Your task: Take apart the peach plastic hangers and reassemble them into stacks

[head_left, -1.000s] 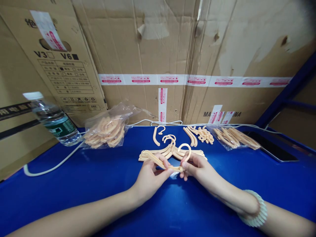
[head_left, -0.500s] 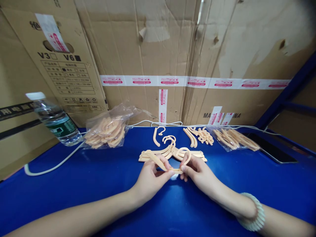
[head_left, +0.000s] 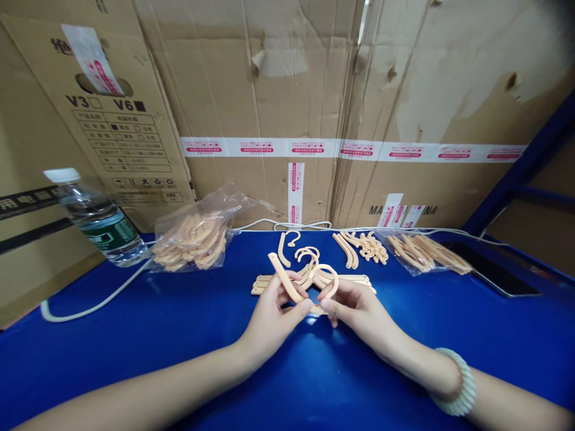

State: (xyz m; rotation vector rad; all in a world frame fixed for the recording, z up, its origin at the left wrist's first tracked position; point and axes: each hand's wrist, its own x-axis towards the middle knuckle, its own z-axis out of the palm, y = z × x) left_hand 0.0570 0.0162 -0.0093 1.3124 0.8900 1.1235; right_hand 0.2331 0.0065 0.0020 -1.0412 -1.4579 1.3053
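Note:
Both hands meet over the blue table [head_left: 179,335] on small peach plastic hanger parts. My left hand [head_left: 274,317] pinches a straight hanger arm [head_left: 284,278] that slants up to the left. My right hand [head_left: 357,311] pinches the hook piece [head_left: 330,281], whose loop curves up between the hands. The two parts touch at the fingertips. Just behind the hands lies a stack of assembled hangers [head_left: 309,276]. A beaded bracelet [head_left: 458,383] circles my right wrist.
A clear bag of peach parts [head_left: 193,239] lies at the back left beside a water bottle [head_left: 96,218]. Loose hooks [head_left: 287,245], arm pieces [head_left: 362,246] and another bag of parts [head_left: 426,251] lie at the back. A white cable [head_left: 90,305] runs along the left. Cardboard boxes [head_left: 287,108] wall the rear.
The arm piece in my left hand has tilted up, its far end rising to the left. Both hands have shifted slightly left and closer together.

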